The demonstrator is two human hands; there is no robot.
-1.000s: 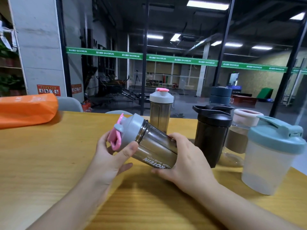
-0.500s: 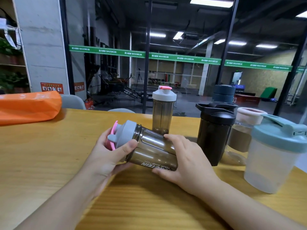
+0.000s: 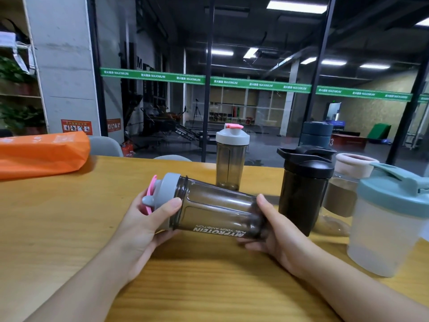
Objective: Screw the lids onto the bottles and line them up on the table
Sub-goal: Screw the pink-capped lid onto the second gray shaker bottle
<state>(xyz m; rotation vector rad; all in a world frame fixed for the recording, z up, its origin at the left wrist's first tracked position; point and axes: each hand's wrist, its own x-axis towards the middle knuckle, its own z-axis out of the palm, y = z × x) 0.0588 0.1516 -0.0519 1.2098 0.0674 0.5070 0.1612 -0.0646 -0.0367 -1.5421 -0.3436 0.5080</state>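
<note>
Wooden table (image 3: 69, 228), gym glass behind: smoky bottle (image 3: 216, 211) held sideways above it.
Since a second ago the bottle has tipped flatter; left hand (image 3: 144, 226) grips its grey lid (image 3: 166, 201), right hand (image 3: 274, 231) clamps the base, so tightening seems underway. Thread seating is hidden. Four capped bottles stand behind; teal-lid bottle (image 3: 390, 219) is cut off.

- One head-worn view, wide-angle, looking forward and down across the table (image 3: 58, 228) toward 12 o'clock.
- Close: forearms enter from 5 and 7 o'clock.
- Glass wall (image 3: 267, 112) fills the upper half.
</note>
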